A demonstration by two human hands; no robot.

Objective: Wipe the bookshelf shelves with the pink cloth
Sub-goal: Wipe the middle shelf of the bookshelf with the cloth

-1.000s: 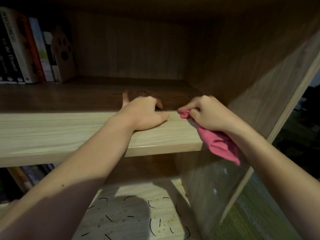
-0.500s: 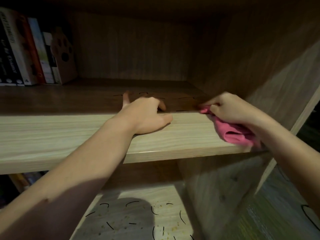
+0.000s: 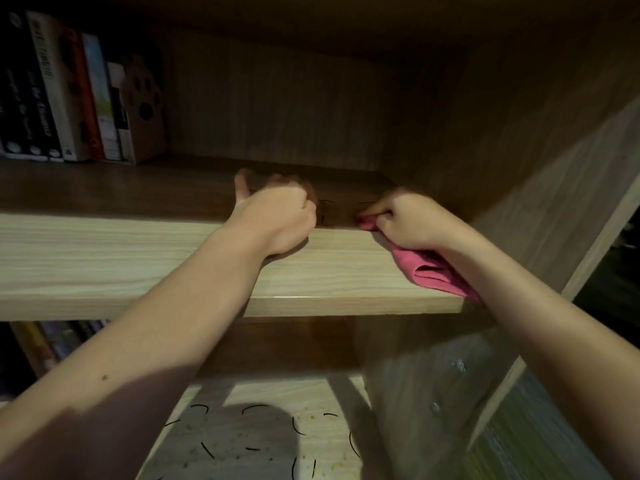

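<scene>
On the shelf point(image 3: 138, 258) with books point(image 3: 69, 98), right hand point(image 3: 412, 223) fingers pinch pink cloth point(image 3: 429, 271); left hand point(image 3: 277, 220) fingers unclear.

Two hands point(image 3: 277, 220) point(image 3: 412, 221), one pink cloth point(image 3: 433, 271), two shelves point(image 3: 104, 258) point(image 3: 270, 389), one bookend point(image 3: 145, 109), perhaps seven upright books point(image 3: 52, 98).

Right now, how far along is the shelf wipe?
Done: nothing looks finished. In hand: right hand grips the pink cloth at the front right of the upper shelf; left hand rests on its edge. Left: dark strands between the hands, plus more strands and crumbs on the lower shelf.
</scene>
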